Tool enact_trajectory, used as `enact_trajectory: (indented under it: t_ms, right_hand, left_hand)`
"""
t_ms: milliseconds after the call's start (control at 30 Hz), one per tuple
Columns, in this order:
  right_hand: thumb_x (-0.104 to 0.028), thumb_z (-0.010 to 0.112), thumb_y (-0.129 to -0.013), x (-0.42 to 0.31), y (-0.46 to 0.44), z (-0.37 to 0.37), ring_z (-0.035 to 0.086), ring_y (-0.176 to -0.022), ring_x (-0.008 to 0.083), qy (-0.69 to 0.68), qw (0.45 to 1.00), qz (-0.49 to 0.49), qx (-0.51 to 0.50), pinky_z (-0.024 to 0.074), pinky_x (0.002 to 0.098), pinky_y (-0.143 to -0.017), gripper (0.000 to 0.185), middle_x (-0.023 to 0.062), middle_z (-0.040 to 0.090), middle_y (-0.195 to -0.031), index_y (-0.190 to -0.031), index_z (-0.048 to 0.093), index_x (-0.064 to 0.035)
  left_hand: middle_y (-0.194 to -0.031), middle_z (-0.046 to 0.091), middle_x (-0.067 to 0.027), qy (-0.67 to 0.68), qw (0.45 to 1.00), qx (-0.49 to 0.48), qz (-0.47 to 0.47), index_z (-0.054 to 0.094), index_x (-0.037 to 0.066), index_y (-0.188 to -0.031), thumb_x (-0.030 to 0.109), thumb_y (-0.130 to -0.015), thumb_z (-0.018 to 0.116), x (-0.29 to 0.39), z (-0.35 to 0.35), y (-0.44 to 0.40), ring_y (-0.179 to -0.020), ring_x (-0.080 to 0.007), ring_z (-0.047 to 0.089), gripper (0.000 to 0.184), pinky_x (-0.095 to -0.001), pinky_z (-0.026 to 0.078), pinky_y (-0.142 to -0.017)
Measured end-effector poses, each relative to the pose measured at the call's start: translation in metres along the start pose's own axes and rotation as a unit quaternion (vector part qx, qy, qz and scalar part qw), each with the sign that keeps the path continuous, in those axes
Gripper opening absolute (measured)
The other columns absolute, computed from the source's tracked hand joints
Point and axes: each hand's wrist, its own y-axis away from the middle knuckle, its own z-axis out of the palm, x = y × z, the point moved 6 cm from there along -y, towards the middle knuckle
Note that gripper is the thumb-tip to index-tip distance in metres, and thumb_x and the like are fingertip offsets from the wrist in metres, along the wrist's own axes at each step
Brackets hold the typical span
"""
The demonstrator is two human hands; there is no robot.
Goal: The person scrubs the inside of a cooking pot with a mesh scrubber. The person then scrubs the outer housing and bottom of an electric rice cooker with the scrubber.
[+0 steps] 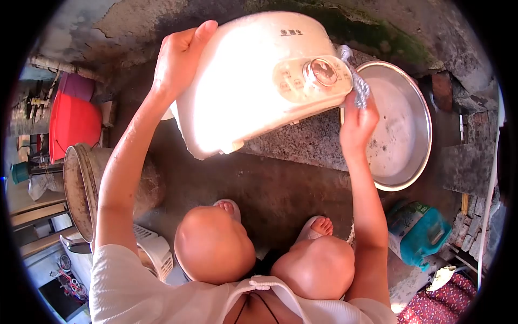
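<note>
A white kitchen appliance that looks like a rice cooker (pixel 232 86), with a round dial and buttons on its front panel, is tilted above a stone slab (pixel 302 143). My left hand (pixel 181 62) grips its left side, thumb up and the other fingers partly hidden behind it. At its lower right corner, my right hand (pixel 360 121) is closed on a grey-blue cloth (pixel 360 89) pressed against the edge by the panel. Right beside that hand, a round metal basin (pixel 423 141) holds cloudy, greyish water with dark specks.
A red tub (pixel 73 129) and a worn, rust-stained bucket (pixel 81 178) stand on the left, near a white plastic basket (pixel 159 251). To the right lies a teal-and-clear plastic jug (pixel 421 237). A rough wall (pixel 388 13) borders the far side.
</note>
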Motion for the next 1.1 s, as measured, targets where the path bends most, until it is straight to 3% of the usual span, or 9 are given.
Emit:
enact_trajectory:
  t_ms: [100, 200, 267, 500, 767, 867, 967, 1067, 1100]
  right_hand:
    - [-0.018, 0.053, -0.093, -0.030, -0.017, -0.010, 0.052, -0.076, 0.0098, -0.064, 0.981, 0.181, -0.014, 0.0413, 0.0275, -0.072, 0.024, 0.0023, 0.062, -0.089, -0.105, 0.063, -0.0007]
    - [-0.016, 0.057, -0.088, -0.101, -0.019, 0.024, 0.060, -0.087, 0.0203, 0.096, 0.982, -0.079, -0.145, 0.0395, 0.0349, -0.089, 0.023, 0.0094, 0.063, -0.103, -0.105, 0.065, -0.0025]
    - [-0.016, 0.060, -0.082, -0.123, 0.007, 0.047, 0.061, -0.101, 0.0282, 0.248, 0.912, -0.299, -0.132, 0.0335, 0.0416, -0.101, 0.028, 0.0135, 0.060, -0.114, -0.106, 0.065, -0.0029]
    - [-0.007, 0.053, -0.080, -0.125, -0.010, 0.049, 0.054, -0.115, 0.0256, 0.306, 0.896, -0.241, -0.213, 0.0282, 0.0481, -0.104, 0.044, 0.0161, 0.053, -0.126, -0.124, 0.053, -0.0021]
    - [-0.006, 0.055, -0.084, -0.086, 0.030, 0.005, 0.060, -0.108, 0.0223, 0.172, 0.889, -0.412, -0.102, 0.0304, 0.0395, -0.106, 0.022, 0.0082, 0.063, -0.112, -0.102, 0.068, -0.0087]
    - [-0.008, 0.056, -0.083, -0.045, 0.029, -0.008, 0.058, -0.108, 0.0281, 0.082, 0.936, -0.313, -0.141, 0.0341, 0.0365, -0.104, 0.021, 0.0101, 0.062, -0.111, -0.102, 0.067, -0.0083]
    - [-0.022, 0.054, -0.087, -0.020, 0.011, -0.015, 0.053, -0.114, 0.0323, -0.025, 0.993, -0.107, -0.046, 0.0355, 0.0438, -0.101, 0.028, 0.0131, 0.058, -0.117, -0.108, 0.064, -0.0062]
    - [-0.022, 0.051, -0.089, -0.062, -0.015, 0.005, 0.052, -0.115, 0.0313, 0.029, 0.958, -0.215, -0.186, 0.0385, 0.0454, -0.098, 0.030, 0.0119, 0.058, -0.119, -0.111, 0.063, -0.0058]
    - [-0.031, 0.051, -0.091, -0.064, -0.016, 0.005, 0.053, -0.116, 0.0313, 0.024, 0.957, -0.222, -0.186, 0.0425, 0.0448, -0.094, 0.036, 0.0105, 0.058, -0.121, -0.113, 0.062, -0.0043]
  left_hand:
    - [-0.062, 0.061, -0.0061, 0.008, 1.000, 0.003, -0.016, 0.068, 0.002, -0.081, 0.057, -0.089, 0.046, 0.003, 0.001, 0.004, -0.056, -0.0115, 0.058, 0.060, -0.0290, 0.047, -0.057]
    - [-0.062, 0.062, -0.0069, -0.003, 1.000, 0.000, -0.020, 0.068, 0.002, -0.081, 0.055, -0.090, 0.047, 0.014, 0.004, 0.004, -0.057, -0.0117, 0.059, 0.058, -0.0292, 0.047, -0.057]
    - [-0.062, 0.062, -0.0075, -0.007, 1.000, -0.001, -0.013, 0.068, 0.002, -0.082, 0.053, -0.090, 0.047, 0.015, 0.004, 0.004, -0.057, -0.0121, 0.060, 0.056, -0.0292, 0.048, -0.057]
    - [-0.062, 0.063, -0.0085, 0.017, 1.000, -0.022, 0.007, 0.068, 0.000, -0.084, 0.050, -0.091, 0.049, 0.032, 0.009, 0.002, -0.057, -0.0134, 0.061, 0.054, -0.0292, 0.049, -0.057]
    - [-0.061, 0.061, -0.0058, 0.014, 1.000, -0.024, 0.000, 0.067, 0.000, -0.083, 0.052, -0.091, 0.049, 0.023, 0.007, 0.006, -0.056, -0.0107, 0.058, 0.055, -0.0286, 0.047, -0.057]
    - [-0.061, 0.061, -0.0052, 0.018, 1.000, -0.023, 0.006, 0.066, 0.000, -0.082, 0.052, -0.091, 0.048, 0.020, 0.005, 0.004, -0.056, -0.0100, 0.057, 0.056, -0.0282, 0.047, -0.056]
    - [-0.060, 0.060, -0.0050, 0.036, 0.999, -0.028, 0.010, 0.066, 0.000, -0.081, 0.053, -0.091, 0.048, 0.016, 0.004, 0.007, -0.056, -0.0096, 0.057, 0.056, -0.0278, 0.046, -0.055]
    - [-0.060, 0.060, -0.0049, 0.030, 0.998, -0.045, 0.021, 0.066, 0.000, -0.081, 0.053, -0.090, 0.048, 0.016, 0.005, 0.009, -0.056, -0.0093, 0.057, 0.056, -0.0271, 0.046, -0.055]
    - [-0.060, 0.060, -0.0049, 0.028, 0.999, -0.042, 0.017, 0.066, 0.001, -0.081, 0.053, -0.090, 0.049, 0.018, 0.004, 0.007, -0.056, -0.0093, 0.057, 0.056, -0.0269, 0.046, -0.055]
